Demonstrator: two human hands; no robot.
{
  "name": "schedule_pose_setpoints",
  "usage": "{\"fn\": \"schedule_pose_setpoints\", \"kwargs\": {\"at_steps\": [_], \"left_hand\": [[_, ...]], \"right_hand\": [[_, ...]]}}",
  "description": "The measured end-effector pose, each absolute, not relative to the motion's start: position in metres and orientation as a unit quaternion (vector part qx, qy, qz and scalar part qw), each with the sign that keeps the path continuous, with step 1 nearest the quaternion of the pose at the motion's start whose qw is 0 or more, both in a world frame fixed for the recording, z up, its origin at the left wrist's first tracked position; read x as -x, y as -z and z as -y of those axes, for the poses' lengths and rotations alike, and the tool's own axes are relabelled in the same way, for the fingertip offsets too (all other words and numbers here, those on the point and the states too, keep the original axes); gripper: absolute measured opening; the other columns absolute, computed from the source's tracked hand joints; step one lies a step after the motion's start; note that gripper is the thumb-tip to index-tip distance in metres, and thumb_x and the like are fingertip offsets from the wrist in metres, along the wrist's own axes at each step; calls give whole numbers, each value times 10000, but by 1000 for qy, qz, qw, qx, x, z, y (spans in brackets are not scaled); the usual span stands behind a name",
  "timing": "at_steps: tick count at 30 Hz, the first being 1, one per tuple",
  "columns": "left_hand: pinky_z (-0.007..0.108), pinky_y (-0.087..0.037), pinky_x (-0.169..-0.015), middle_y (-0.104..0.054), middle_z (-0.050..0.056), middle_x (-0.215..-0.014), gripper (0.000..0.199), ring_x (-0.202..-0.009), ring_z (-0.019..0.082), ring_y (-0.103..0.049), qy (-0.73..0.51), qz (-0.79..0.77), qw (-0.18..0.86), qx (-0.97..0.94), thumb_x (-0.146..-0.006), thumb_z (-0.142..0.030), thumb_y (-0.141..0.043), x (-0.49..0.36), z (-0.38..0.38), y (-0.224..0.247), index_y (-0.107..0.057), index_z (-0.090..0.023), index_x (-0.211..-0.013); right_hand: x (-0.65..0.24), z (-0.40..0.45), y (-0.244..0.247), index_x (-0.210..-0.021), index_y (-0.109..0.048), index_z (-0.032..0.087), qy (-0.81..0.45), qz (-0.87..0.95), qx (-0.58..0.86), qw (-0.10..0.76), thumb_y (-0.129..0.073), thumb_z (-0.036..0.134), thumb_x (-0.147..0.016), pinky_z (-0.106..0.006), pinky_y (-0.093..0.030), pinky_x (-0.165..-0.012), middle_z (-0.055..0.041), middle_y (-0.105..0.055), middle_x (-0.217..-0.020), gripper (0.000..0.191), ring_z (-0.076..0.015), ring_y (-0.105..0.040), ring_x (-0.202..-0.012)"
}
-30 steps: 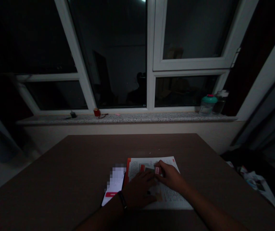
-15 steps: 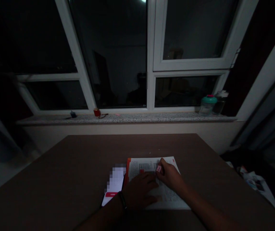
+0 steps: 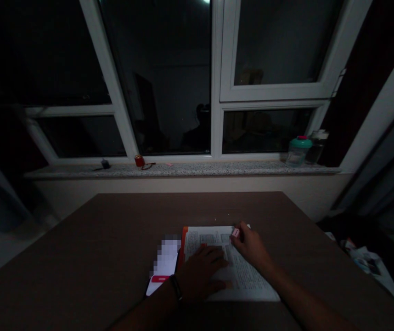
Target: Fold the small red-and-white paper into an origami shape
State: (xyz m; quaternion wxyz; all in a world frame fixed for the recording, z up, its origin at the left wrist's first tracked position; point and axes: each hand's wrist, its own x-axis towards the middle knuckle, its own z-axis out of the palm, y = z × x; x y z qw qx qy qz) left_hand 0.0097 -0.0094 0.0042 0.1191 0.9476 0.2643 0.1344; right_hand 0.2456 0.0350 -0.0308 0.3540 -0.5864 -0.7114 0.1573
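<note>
A printed book [image 3: 252, 278] with an orange edge lies on the table, text and small pictures showing on its page. Spread across its left part is my left hand [image 3: 200, 275], fingers stretched out flat on the paper, a dark band around the wrist. My right hand [image 3: 251, 246] pinches a small pink eraser [image 3: 236, 233] over the upper right of the page. Whether the eraser touches the paper I cannot tell. Fingers and palm hide part of the print.
A lit phone [image 3: 166, 262] lies just left of the book on the brown table [image 3: 114, 239]. Beyond it, the stone windowsill [image 3: 197, 169] carries a red tin [image 3: 139, 160], a dark little bottle [image 3: 105, 163] and a teal-lidded jar [image 3: 298, 151]. Papers [image 3: 369, 259] sit low at the right.
My right hand has moved right and slightly away from me with the eraser, uncovering more print. My left hand stays nearly still.
</note>
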Motion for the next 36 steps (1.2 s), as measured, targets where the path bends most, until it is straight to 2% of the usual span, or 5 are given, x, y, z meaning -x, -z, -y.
{"fn": "schedule_pose_setpoints", "kwargs": {"at_steps": [8,14,22,30,36], "left_hand": [[439,-372,-1032,-499,44,-1397,449,-1229,268,-450,-117,-343,81,-929,-919,-169,-556,-10,6,-5,-463,-258,-1349],[455,-348,-1053,-493,58,-1389,474,-1243,285,-433,-119,-353,74,-925,-875,-260,-623,-11,8,-4,-479,-251,-1327],[501,-299,-1084,-403,81,-1483,558,-1338,316,-361,-123,-351,86,-924,-861,-431,-677,-7,6,7,-460,-275,-1350],[477,-328,-1075,-466,84,-1435,516,-1294,308,-408,-133,-351,97,-922,-871,-403,-679,-10,7,4,-479,-231,-1315],[467,-337,-1069,-464,94,-1440,481,-1293,307,-414,-136,-354,98,-920,-856,-362,-693,-9,7,4,-495,-209,-1267]], "right_hand": [[-246,-29,27,-994,-542,198,-162,720,571,360,-530,210,-797,-285,-430,-705,-40,-624,-889,198,-196,-600,-788],[-257,-21,17,-1040,-613,183,-160,803,483,311,-527,99,-756,-346,-436,-892,-79,-583,-1021,308,-229,-555,-997],[-262,-6,4,-1114,-633,177,-124,840,484,212,-497,77,-769,-372,-435,-909,-92,-570,-1012,384,-244,-533,-988],[-254,5,-1,-928,-644,215,-77,843,489,209,-575,224,-869,-442,-389,-977,-78,-574,-1045,91,-260,-511,-1046],[-246,6,1,-920,-609,202,-74,842,482,230,-600,115,-796,-442,-395,-958,-63,-583,-978,152,-252,-515,-986]]}}
